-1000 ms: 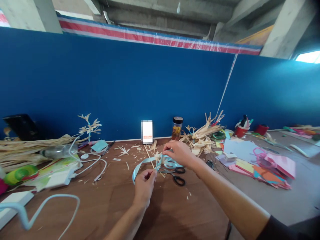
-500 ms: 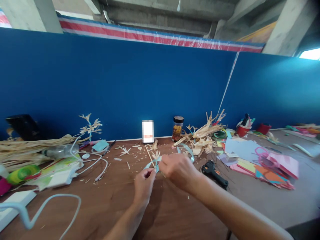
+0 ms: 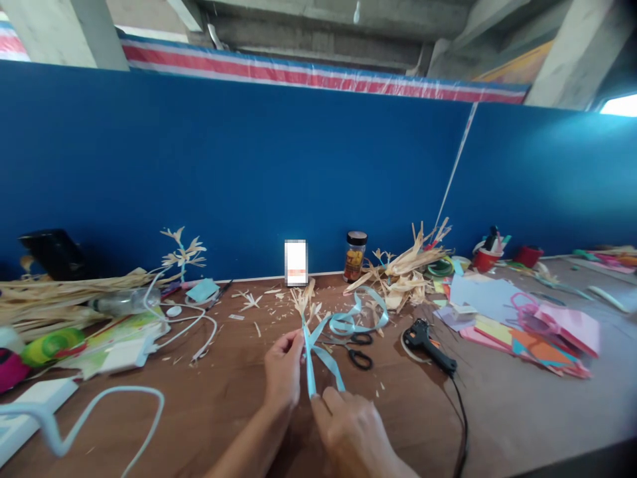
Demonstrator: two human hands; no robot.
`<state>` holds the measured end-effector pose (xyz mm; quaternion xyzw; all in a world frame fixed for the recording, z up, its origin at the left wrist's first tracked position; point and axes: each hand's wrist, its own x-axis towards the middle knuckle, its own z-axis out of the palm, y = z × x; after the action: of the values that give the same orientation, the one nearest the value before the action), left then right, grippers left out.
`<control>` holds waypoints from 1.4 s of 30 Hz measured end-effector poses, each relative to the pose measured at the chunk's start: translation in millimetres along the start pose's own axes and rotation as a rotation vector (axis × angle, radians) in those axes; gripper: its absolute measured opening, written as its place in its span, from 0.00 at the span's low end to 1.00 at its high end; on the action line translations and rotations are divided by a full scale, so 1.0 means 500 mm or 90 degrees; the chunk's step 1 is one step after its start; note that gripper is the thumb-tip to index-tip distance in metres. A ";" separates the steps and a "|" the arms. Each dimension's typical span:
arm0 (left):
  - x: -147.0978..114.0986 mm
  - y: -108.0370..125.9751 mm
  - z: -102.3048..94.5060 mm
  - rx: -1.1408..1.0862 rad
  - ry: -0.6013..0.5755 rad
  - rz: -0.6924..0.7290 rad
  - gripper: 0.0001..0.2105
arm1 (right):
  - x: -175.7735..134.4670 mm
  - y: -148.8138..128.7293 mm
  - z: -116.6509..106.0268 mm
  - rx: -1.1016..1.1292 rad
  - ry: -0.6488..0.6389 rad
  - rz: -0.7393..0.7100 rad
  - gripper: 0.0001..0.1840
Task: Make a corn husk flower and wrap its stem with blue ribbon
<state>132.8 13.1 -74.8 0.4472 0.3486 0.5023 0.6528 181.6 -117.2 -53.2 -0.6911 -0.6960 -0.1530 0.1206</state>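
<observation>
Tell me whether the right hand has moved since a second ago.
Yes. The right hand has come toward the person, from beyond the black scissors to the table's near side, pulling the blue ribbon taut.

- Brown table (image 3: 213, 405), littered with pale straw scraps.
- Black-handled scissors (image 3: 357, 350) lie flat near table centre.
- Black glue gun (image 3: 426, 337) just right of scissors; its black cord runs toward the near edge.
- 1 jar (image 3: 353, 255) with black lid stands upright against the blue partition (image 3: 249, 172).
- Dried husk pile (image 3: 405, 269) right of jar.
- Coloured paper sheets (image 3: 517, 328) spread on the right.
- Red cup (image 3: 482, 259) holding tools, far right.
- White cable (image 3: 186, 322) loops on the left, beside a straw bundle (image 3: 60, 292).
</observation>
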 end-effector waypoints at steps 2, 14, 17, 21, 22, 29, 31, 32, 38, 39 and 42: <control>-0.002 -0.001 0.001 0.004 -0.019 -0.002 0.14 | 0.002 0.016 0.005 0.073 -0.016 -0.010 0.01; -0.010 0.017 0.003 0.071 -0.034 0.050 0.13 | 0.150 0.095 0.042 0.690 0.105 0.288 0.13; -0.008 0.019 0.003 0.062 -0.025 0.039 0.14 | 0.171 0.084 0.069 0.816 0.042 0.321 0.11; -0.003 0.010 0.000 0.049 0.002 0.022 0.13 | 0.171 0.072 0.084 0.824 0.094 0.296 0.06; -0.002 0.006 -0.001 0.038 0.001 0.014 0.13 | 0.168 0.069 0.086 0.792 0.125 0.285 0.05; -0.002 -0.008 -0.003 0.011 -0.049 0.003 0.14 | 0.147 0.058 0.098 0.672 0.184 0.285 0.07; -0.003 -0.005 -0.003 0.013 -0.057 -0.003 0.14 | 0.143 0.060 0.100 0.642 0.187 0.288 0.09; -0.003 -0.003 -0.002 0.011 -0.058 -0.009 0.14 | 0.141 0.061 0.100 0.623 0.189 0.285 0.09; 0.001 0.007 0.001 -0.029 -0.098 -0.068 0.13 | 0.135 0.067 0.093 0.518 0.201 0.242 0.12; 0.003 0.010 0.001 -0.030 -0.102 -0.080 0.13 | 0.135 0.067 0.091 0.507 0.201 0.243 0.12; 0.010 0.020 -0.003 -0.006 -0.110 -0.133 0.15 | 0.135 0.069 0.087 0.483 0.206 0.244 0.13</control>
<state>129.5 19.3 -66.0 0.4468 0.3334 0.3929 0.7313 216.7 -38.2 -65.9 -0.6816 -0.5347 0.0321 0.4985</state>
